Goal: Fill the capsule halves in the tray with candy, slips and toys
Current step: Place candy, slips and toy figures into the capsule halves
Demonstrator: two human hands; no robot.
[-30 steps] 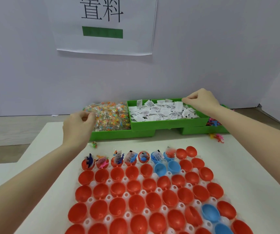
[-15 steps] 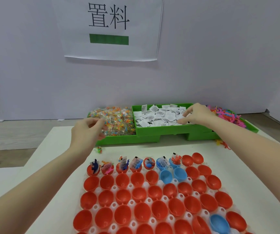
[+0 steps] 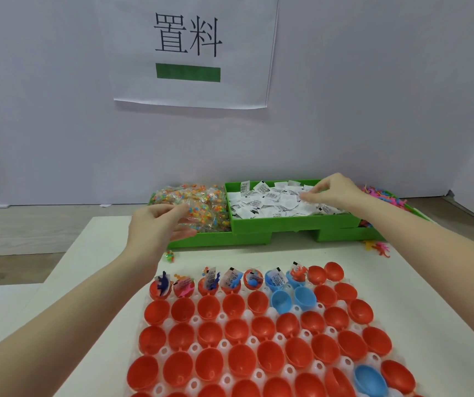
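My left hand reaches into the candy bin at the worktop's far edge, its fingers curled against the heap of wrapped candy; I cannot tell whether a piece is pinched between them. My right hand hovers over the middle bin, thumb and forefinger nipped together on a white paper slip at the top of the pile of slips. Beyond my right wrist, the third green bin holds bright rubbery toys, and a few toys lie loose on the worktop beside it. One stray candy sits just in front of the candy bin. The white tray fills the worktop's near edge, packed with red and blue capsule halves. Only the far row is loaded: seven filled halves from its left end show toys and slips sticking up. A paper sign hangs on the wall.
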